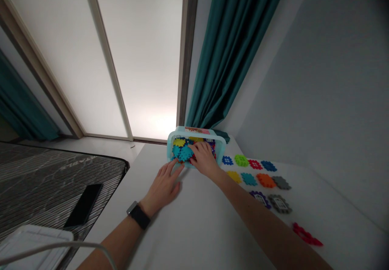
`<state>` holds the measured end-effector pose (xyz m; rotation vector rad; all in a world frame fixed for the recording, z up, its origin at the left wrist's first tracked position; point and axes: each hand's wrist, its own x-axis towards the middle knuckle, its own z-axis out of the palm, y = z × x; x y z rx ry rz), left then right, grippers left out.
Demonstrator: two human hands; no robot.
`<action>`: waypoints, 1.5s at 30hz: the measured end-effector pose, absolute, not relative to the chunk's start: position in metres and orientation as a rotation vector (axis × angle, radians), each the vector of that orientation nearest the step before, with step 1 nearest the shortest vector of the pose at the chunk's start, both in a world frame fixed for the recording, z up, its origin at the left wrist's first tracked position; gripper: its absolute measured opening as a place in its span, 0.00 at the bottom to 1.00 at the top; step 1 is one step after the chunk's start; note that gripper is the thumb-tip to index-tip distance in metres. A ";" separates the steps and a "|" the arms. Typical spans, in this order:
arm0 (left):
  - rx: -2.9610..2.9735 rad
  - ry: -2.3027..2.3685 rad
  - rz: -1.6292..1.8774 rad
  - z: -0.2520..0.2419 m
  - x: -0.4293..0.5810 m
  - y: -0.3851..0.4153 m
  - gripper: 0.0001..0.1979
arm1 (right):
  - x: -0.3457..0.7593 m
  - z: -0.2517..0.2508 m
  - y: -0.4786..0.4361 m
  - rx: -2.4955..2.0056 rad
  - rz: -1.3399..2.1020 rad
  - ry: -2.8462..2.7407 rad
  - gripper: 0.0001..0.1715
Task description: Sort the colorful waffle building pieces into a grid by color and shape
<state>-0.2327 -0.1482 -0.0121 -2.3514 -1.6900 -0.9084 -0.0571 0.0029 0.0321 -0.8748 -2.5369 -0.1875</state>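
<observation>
A pale teal plastic bin (223, 150) is filled with gear-shaped plastic pieces in several colours. My right hand (204, 157) reaches over the bin's near rim into the pieces; its thumb and forefinger are apart beside a light-blue gear piece (185, 153), and the other fingertips are partly hidden. No piece shows clearly held in it. With fingers spread, my left hand (164, 184) rests at the near left rim, fingertips close to the light-blue pieces. Yellow gear piece (179, 142) lies at the bin's back left.
Right of the bin, loose gear pieces lie in rows, among them a green one (241, 160), an orange one (266, 180) and a grey one (280, 204). A red piece (306, 235) is nearer. A phone (83, 205) and white lid (36, 245) lie left, by a cable (75, 243).
</observation>
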 end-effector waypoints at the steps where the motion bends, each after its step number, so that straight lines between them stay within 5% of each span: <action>1: -2.360 -1.684 -0.899 -0.012 -0.232 -0.148 0.35 | -0.056 0.031 0.002 -0.873 -0.179 -2.540 0.29; 9: -2.365 -1.669 -0.799 -0.014 -0.228 -0.148 0.34 | -0.043 0.016 -0.004 -0.919 -0.221 -2.575 0.40; 45: -2.427 -1.734 -0.913 -0.020 -0.226 -0.150 0.37 | -0.009 -0.014 -0.057 -0.747 0.315 -2.542 0.25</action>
